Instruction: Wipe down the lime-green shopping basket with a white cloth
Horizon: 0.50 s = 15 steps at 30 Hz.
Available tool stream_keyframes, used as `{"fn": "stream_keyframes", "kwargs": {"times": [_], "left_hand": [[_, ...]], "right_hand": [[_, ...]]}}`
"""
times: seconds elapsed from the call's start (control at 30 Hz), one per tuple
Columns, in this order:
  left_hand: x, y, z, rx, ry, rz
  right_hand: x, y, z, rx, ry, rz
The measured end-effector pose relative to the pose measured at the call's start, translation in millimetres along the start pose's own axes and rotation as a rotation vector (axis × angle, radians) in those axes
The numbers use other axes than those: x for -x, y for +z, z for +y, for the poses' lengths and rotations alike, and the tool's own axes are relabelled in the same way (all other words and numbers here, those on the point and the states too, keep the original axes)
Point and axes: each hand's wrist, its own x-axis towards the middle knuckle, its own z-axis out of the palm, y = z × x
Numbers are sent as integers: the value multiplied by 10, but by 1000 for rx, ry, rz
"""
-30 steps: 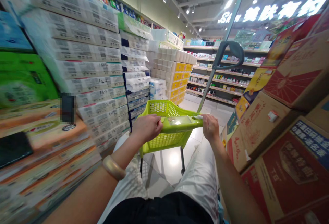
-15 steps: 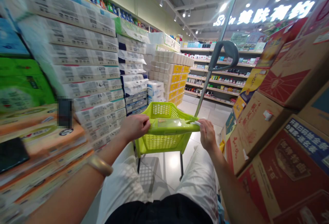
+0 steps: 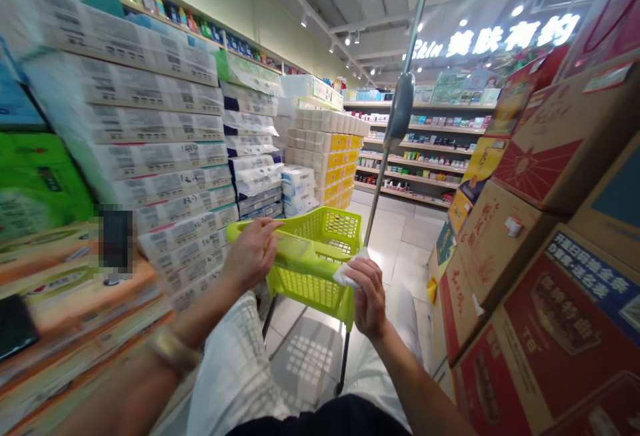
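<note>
A lime-green plastic shopping basket on a wheeled frame (image 3: pixel 313 289) stands in front of me, turned at an angle, with a grey pole and curved grey handle (image 3: pixel 400 109) rising from its far side. My left hand (image 3: pixel 253 254) is wrapped over the basket's green handle bar (image 3: pixel 295 249) at its left part. My right hand (image 3: pixel 369 296) grips a white tissue (image 3: pixel 347 273) against the bar's right end. A gold bangle (image 3: pixel 173 349) sits on my left wrist. The basket looks empty apart from a clear panel on the bar.
Tall stacks of wrapped toilet paper (image 3: pixel 165 136) line the left side, and large printed cardboard cartons (image 3: pixel 550 329) wall the right. Stocked shelves (image 3: pixel 415 149) stand ahead, beyond a tiled floor (image 3: pixel 395 243).
The basket has swung round to the left, with its pole now more upright. My right hand has moved left and down with the tissue, and the view has turned slightly.
</note>
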Motion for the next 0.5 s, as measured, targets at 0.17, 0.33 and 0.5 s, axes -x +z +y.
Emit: {"fn": "stream_keyframes", "kwargs": {"times": [0.17, 0.33, 0.5], "left_hand": [[-74, 154, 665, 200, 90, -306], [-164, 252, 899, -120, 17, -596], [-236, 320, 784, -57, -71, -593]], "right_hand": [[-113, 219, 177, -211, 621, 436], [-408, 429, 367, -409, 963, 617], [-886, 547, 326, -664, 1013, 368]]}}
